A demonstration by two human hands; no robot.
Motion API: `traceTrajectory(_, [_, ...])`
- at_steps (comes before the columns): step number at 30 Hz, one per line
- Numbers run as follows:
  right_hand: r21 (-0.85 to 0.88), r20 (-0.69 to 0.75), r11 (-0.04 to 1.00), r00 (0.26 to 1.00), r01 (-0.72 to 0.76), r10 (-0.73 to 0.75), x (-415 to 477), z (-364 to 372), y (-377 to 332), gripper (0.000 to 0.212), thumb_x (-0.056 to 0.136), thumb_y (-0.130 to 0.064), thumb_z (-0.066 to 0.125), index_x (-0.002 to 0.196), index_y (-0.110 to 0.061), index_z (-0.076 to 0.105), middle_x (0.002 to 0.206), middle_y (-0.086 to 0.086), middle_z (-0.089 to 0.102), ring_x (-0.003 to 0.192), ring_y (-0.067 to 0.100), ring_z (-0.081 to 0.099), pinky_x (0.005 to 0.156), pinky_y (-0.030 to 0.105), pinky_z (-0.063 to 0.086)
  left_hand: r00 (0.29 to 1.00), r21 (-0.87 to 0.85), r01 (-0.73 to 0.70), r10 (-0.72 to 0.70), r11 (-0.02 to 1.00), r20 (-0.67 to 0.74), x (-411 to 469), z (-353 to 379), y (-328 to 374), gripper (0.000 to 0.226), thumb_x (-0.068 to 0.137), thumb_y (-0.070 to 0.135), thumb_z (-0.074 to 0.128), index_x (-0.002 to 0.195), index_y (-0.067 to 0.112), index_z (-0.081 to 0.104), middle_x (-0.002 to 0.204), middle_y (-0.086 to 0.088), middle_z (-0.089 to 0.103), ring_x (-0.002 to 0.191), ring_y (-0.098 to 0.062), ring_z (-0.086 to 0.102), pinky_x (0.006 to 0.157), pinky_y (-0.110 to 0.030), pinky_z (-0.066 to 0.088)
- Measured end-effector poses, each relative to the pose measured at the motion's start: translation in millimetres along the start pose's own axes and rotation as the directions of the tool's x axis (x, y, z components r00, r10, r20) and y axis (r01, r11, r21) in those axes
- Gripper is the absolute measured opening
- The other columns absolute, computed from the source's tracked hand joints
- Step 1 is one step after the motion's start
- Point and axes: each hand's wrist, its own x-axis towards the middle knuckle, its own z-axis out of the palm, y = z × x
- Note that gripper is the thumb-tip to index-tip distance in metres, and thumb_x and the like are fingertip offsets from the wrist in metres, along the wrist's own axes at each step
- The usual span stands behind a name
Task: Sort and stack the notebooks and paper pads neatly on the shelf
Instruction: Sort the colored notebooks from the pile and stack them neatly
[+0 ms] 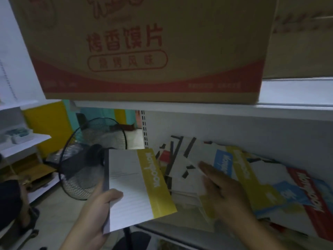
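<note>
The left hand (95, 212) is seen nearest the camera, low and left of centre, and a yellow-banded notebook (129, 179) is gripped by it at the lower spine corner. The thumb (115, 193) is laid flat across the white lined cover, while the other fingers are curled beneath and mostly hidden. The notebook is held tilted in the air, in front of the shelf and apart from the pile. Behind it, to the left, a wire-guarded fan (81, 159) is seen standing on the floor.

Further right, a loose pile of notebooks is spread over the lower shelf, against the white back panel (252, 130). A white cover with black marks (182, 165) lies at the pile's left end. The right hand (227, 190) is laid palm down on the pile, its fingers (207, 168) straight and held close together, the tips resting on that white cover. No pinch is seen. Just beyond the fingers lie a blue-banded notebook (222, 163) and a second yellow cover (241, 166), and a red notebook (310, 192) lies at the far right.

Above, a cardboard box (144, 47) is set on the upper shelf board (198, 106).
</note>
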Motion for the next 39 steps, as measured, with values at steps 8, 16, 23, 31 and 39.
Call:
traceTrajectory(8, [-0.230, 0.252, 0.777, 0.807, 0.586, -0.534, -10, 30, -19, 0.034, 0.096, -0.045, 0.039, 0.127, -0.041, 0.049, 0.134, -0.038, 0.039, 0.130, -0.003, 0.040, 0.109, 0.025, 0.028, 0.960, -0.020, 0.042, -0.035, 0.999, 0.279, 38, 27, -9, 0.049, 0.067, 0.029, 0.071, 0.116, 0.023, 0.062, 0.107, -0.009, 0.072, 0.095, -0.029, 0.069, 0.084, -0.043, 0.050])
traceTrajectory(16, [-0.319, -0.111, 0.930, 0.982, -0.182, 0.154, -8, -1, -12, 0.051, 0.086, -0.060, 0.048, 0.133, -0.042, 0.045, 0.152, -0.025, 0.018, 0.141, -0.002, 0.014, 0.113, 0.021, 0.022, 0.963, -0.066, 0.040, -0.021, 0.997, 0.269, 60, 19, -21, 0.045, 0.061, 0.009, 0.061, 0.105, 0.021, 0.063, 0.090, -0.005, 0.074, 0.093, -0.031, 0.064, 0.073, -0.039, 0.046])
traceTrajectory(23, [-0.548, -0.001, 0.753, 0.900, -0.365, 0.435, 2, -11, -5, 0.053, 0.098, -0.045, 0.036, 0.147, -0.025, 0.028, 0.158, -0.009, 0.015, 0.145, 0.012, 0.012, 0.114, 0.026, 0.018, 0.984, -0.012, 0.049, -0.046, 0.999, 0.174, 52, 32, -33, 0.030, 0.093, 0.004, 0.043, 0.112, 0.018, 0.061, 0.099, -0.012, 0.070, 0.092, -0.031, 0.064, 0.072, -0.037, 0.047])
traceTrajectory(31, [-0.642, 0.047, 0.708, 0.907, -0.294, 0.419, 7, -12, -13, 0.052, 0.092, -0.055, 0.041, 0.134, -0.024, 0.043, 0.149, -0.005, 0.032, 0.139, 0.018, 0.027, 0.109, 0.031, 0.028, 0.986, -0.067, 0.081, -0.070, 0.994, 0.152, 43, 45, -32, 0.029, 0.095, 0.007, 0.042, 0.111, 0.020, 0.063, 0.096, -0.010, 0.073, 0.093, -0.033, 0.066, 0.074, -0.041, 0.051])
traceTrajectory(39, [0.148, -0.362, 0.968, 0.899, -0.204, 0.245, -5, -13, -5, 0.046, 0.084, -0.044, 0.041, 0.067, -0.006, 0.060, 0.055, 0.013, 0.049, 0.053, 0.016, 0.038, 0.056, 0.027, 0.026, 0.994, 0.020, 0.038, -0.040, 0.999, 0.100, 33, 51, -30, 0.031, 0.096, 0.009, 0.040, 0.115, 0.023, 0.061, 0.104, -0.008, 0.071, 0.099, -0.032, 0.065, 0.091, -0.054, 0.050])
